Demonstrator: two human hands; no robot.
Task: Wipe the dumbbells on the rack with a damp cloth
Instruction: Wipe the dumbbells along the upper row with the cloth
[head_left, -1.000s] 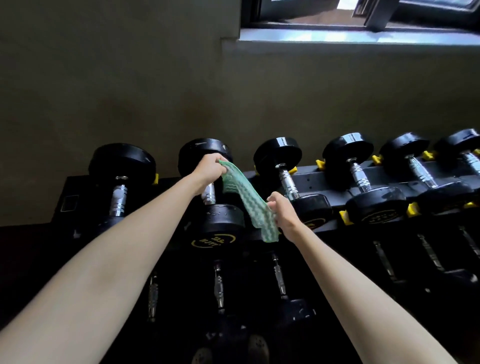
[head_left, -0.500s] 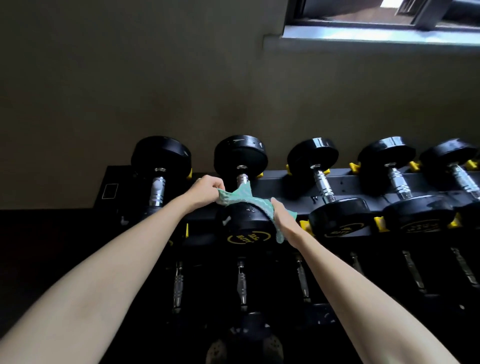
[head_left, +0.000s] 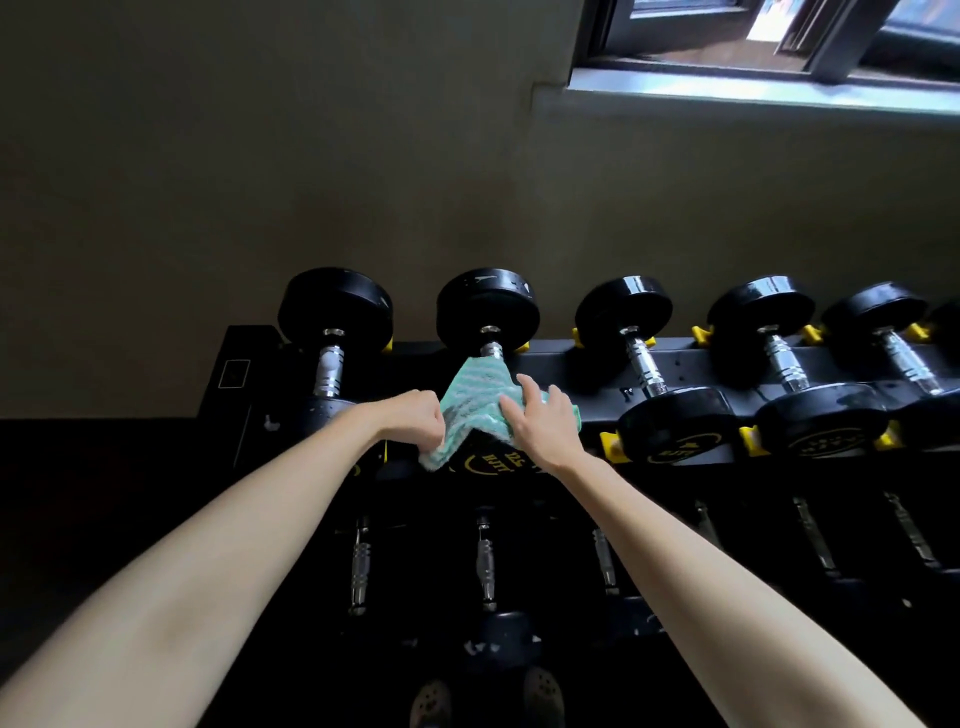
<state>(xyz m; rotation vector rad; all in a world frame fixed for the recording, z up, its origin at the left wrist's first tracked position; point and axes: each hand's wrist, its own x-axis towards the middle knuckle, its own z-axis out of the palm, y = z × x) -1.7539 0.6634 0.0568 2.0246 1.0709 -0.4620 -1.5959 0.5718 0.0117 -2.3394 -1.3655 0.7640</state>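
A green-and-white striped cloth is draped over the near head and handle of the second dumbbell from the left on the top row of a black rack. My left hand grips the cloth's left edge with curled fingers. My right hand lies flat on the cloth's right side, fingers spread, pressing it onto the dumbbell head. The handle under the cloth is mostly hidden.
More black dumbbells with chrome handles sit along the top row: one at the left and several to the right. A lower row lies in shadow. A wall stands behind, with a window sill at top right.
The cloth went from being stretched between both hands to lying over the dumbbell's near head. My right hand moved onto the top of the cloth. The view shifted left.
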